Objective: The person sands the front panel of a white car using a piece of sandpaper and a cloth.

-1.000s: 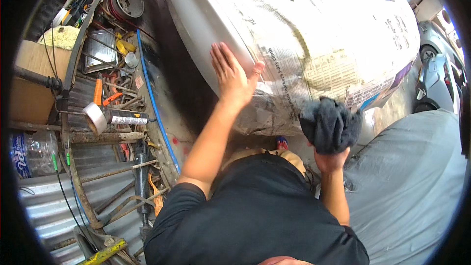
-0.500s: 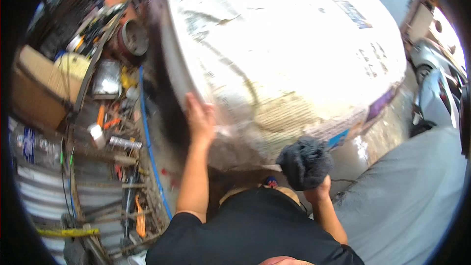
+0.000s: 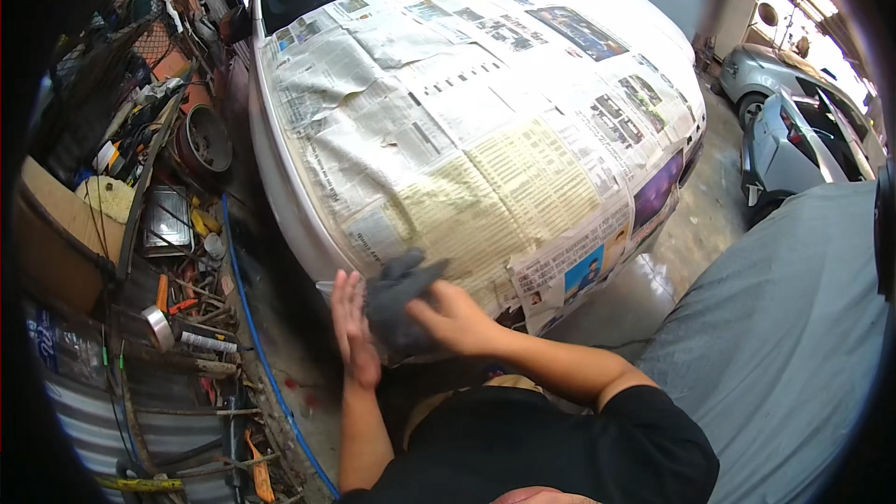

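Observation:
A dark grey cloth [image 3: 399,306] is bunched in my right hand [image 3: 455,317], its fingers closed round one side of it. It is over the near left corner of a white car [image 3: 297,191], whose hood is covered with sheets of newspaper [image 3: 495,182]. My left hand [image 3: 355,331] is open beside the cloth, fingers stretched upward and the palm toward it. Whether that palm touches the cloth or the car body cannot be made out. The cloth hides part of the hood's front corner.
On the left a blue hose [image 3: 264,350] runs along the floor beside a cluttered rack with a roll of tape [image 3: 159,327], a cardboard box [image 3: 70,215] and a wheel rim [image 3: 203,138]. A grey cover [image 3: 775,317] drapes something at right. Silver cars [image 3: 810,145] stand beyond.
My right hand has carried the cloth leftward to the hood's near left corner, next to my left hand. My left hand has come slightly lower. The view has shifted and become sharper.

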### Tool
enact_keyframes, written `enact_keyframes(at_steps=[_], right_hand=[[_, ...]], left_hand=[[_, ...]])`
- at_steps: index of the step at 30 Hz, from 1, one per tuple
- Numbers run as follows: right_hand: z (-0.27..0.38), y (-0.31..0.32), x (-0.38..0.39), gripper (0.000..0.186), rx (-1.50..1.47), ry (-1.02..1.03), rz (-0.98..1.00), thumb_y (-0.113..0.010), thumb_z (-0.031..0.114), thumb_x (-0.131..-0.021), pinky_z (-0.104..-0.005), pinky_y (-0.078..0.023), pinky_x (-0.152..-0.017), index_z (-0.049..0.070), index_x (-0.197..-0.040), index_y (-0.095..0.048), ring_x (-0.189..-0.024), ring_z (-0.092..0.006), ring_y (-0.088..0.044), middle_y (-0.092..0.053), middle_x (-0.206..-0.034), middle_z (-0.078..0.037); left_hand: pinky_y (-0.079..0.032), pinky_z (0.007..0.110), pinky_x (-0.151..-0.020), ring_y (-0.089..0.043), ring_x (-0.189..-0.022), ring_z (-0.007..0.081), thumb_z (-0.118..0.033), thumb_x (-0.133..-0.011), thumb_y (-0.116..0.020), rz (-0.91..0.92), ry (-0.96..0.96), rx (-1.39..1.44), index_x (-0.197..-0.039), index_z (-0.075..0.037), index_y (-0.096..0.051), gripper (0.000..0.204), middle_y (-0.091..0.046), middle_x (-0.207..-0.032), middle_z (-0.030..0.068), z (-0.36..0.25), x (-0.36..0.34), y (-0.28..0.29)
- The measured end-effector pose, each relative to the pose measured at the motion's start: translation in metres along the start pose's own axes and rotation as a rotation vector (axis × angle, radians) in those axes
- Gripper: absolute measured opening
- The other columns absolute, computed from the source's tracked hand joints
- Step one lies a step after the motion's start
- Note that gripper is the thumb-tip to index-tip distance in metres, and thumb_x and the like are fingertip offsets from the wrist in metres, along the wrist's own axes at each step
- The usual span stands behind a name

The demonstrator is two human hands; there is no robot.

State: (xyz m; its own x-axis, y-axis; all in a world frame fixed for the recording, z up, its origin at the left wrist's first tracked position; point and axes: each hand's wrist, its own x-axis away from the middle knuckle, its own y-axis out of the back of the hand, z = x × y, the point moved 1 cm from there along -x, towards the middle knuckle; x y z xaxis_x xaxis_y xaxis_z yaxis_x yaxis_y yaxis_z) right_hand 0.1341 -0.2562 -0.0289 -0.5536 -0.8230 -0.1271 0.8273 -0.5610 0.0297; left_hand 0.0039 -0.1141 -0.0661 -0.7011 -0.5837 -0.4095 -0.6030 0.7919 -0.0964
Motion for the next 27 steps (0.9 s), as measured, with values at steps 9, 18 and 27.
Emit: enact_keyframes(at_steps=[9, 18, 27], right_hand=[[-0.019, -0.088, -0.041, 0.028, 0.461, 0.241, 0.564, -0.071, 0.014, -0.092, -0.0479, -0.056, -0.085, 0.005, -0.118, -0.067, -0.099, -0.0423, -0.070, -0.073, -0.103, -0.021], [0.003, -0.074, -0.094, 0.024, 0.773, 0.417, 0.138, -0.084, 0.007, -0.083, -0.0355, -0.060, -0.074, 0.004, -0.104, -0.072, -0.083, -0.0258, -0.074, -0.071, -0.091, -0.013], [-0.017, -0.070, -0.098, 0.024, 1.159, 0.517, 0.162, -0.084, 0.019, -0.085, -0.0368, -0.057, -0.061, 0.006, -0.094, -0.066, -0.070, -0.0260, -0.071, -0.069, -0.085, -0.007]], left_hand=[[-0.042, 0.043, -0.115, -0.059, -0.125, 0.0228, -0.058, -0.105, -0.043, -0.403, 0.407, 0.945, -0.147, -0.007, -0.051, 0.066, -0.064, -0.132, 0.0082, 0.019, 0.114, 0.070], [-0.055, 0.049, -0.100, -0.069, -0.111, 0.0303, -0.049, -0.097, -0.059, -0.924, 0.868, 0.773, -0.121, -0.009, -0.071, 0.048, -0.073, -0.120, 0.0097, 0.126, 0.304, 0.213], [-0.055, 0.050, -0.097, -0.068, -0.112, 0.0313, -0.054, -0.089, -0.064, -1.360, 1.288, 0.590, -0.130, -0.008, -0.066, 0.062, -0.070, -0.125, 0.0111, 0.167, 0.548, 0.212]])
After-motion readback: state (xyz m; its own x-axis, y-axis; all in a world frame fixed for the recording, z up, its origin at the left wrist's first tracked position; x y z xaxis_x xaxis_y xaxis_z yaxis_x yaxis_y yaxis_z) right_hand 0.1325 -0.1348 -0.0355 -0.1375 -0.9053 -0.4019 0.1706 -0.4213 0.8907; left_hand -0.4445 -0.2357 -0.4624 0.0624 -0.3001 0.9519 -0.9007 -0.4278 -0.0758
